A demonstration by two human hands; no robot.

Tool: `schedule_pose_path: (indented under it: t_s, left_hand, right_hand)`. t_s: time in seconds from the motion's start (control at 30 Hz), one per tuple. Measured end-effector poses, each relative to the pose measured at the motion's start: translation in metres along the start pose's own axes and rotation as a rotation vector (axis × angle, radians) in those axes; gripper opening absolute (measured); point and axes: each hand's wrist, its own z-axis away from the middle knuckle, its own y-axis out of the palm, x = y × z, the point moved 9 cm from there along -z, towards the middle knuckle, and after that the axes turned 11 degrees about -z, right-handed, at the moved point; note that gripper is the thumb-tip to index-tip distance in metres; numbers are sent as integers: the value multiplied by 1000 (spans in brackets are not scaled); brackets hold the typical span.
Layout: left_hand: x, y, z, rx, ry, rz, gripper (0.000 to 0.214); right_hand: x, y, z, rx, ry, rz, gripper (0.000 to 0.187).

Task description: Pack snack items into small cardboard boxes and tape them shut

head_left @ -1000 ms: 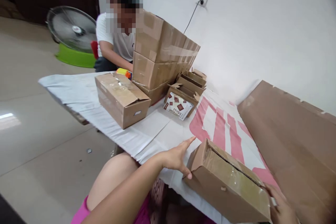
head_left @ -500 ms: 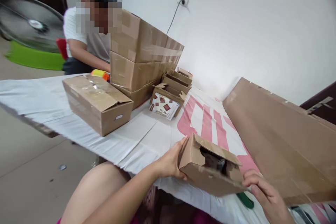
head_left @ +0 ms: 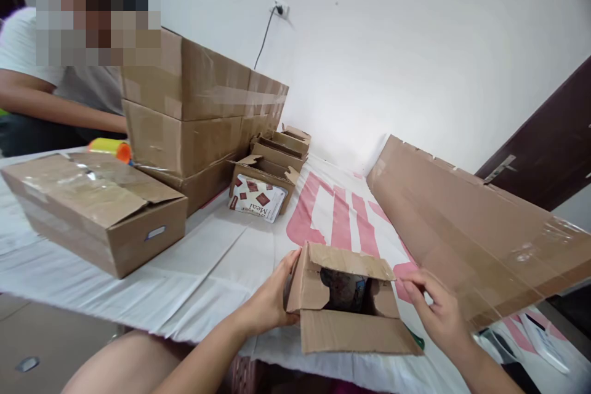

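One work ctn (head_left: 307,292) is in hand, on the cloth-covered bench (head_left: 231,271) directly before the person, mouth open: front flap (head_left: 355,332) folded out toward the person, far flap (head_left: 351,258) along the opposite edge, side flaps partly over the opening. L hand (head_left: 270,298) is clamped on the ctn's L end; R hand (head_left: 443,320) has fingers bent, tips just beside the far flap's R corner, contact unconfirmed. Done, in my judgement: opening of this ctn. Outstanding: dark contents (head_left: 344,289) sit inside, ID n/a, and flaps aren't closed. Elsewhere: taped ctn stack (head_left: 207,86), no open tops seen; loose ctn (head_left: 69,191) taped across top w/ flap edge lifted at one end; approx. three open ctns (head_left: 277,148) in a row beside the stack, printed pack (head_left: 256,197) against the nearest. Whether these are finished, can't tell.
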Motion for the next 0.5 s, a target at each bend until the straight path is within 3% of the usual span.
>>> schedule_pose_path:
  t_s: [0.07, 0.23, 0.5]
  left_hand:
    - [-1, 1, 1, 18, -6, -37, 121]
    - [2, 4, 2, 29, -12, -80, 117]
    - [6, 7, 1, 68, -50, -7, 121]
  right_hand:
    - [-9, 4, -20, 37, 59, -5, 22]
    - [-30, 44, -51, 242, 167, -76, 29]
    - [-23, 67, -58, 241, 82, -46, 14]
